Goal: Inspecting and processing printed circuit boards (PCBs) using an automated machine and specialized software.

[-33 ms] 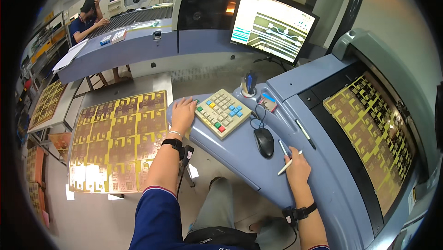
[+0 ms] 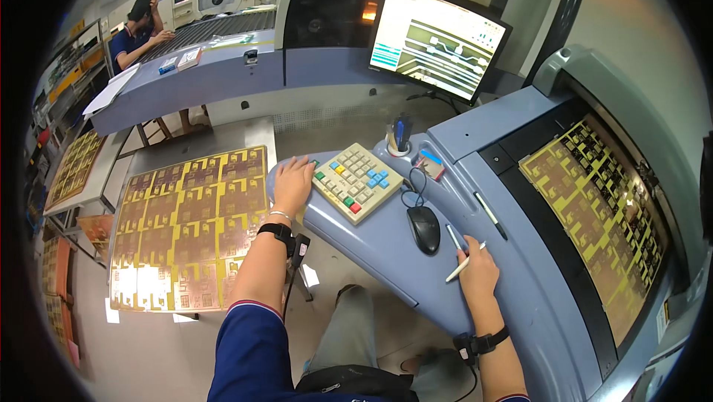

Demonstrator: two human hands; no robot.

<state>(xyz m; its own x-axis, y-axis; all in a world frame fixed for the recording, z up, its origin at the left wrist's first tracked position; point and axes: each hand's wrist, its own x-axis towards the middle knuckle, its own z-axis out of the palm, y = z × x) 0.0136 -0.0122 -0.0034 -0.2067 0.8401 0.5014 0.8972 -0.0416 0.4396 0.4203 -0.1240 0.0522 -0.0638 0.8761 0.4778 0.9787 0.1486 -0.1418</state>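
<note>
Head view, centre of the frame: the left hand (image 2: 292, 181) lies flat and open, palm down, on the blue-grey console (image 2: 371, 242), holding nothing. Its fingertips rest right at the left edge of the beige keypad (image 2: 357, 181) with its coloured keys, so the keypad sits just to the right of that hand, touching or nearly so.

Lower right of centre, the right hand (image 2: 477, 272) rests on the console too, fingers curled around a white pen (image 2: 465, 262) whose tip points down and left. A black mouse (image 2: 424, 227) lies just left of that hand, close but apart, its cable looping up toward the keypad. Another white pen (image 2: 453, 237) lies loose between mouse and hand, and a dark one (image 2: 491, 216) sits a little further up right.

Far right, a yellow circuit panel (image 2: 594, 209) fills the dark inspection bed. On the left, a big sheet of similar yellow panels (image 2: 189, 227) covers a table beside the left forearm. Top centre, a monitor (image 2: 438, 42) shows enlarged track patterns. Upper left, another person (image 2: 137, 31) sits at a far bench, one hand raised to the head.
</note>
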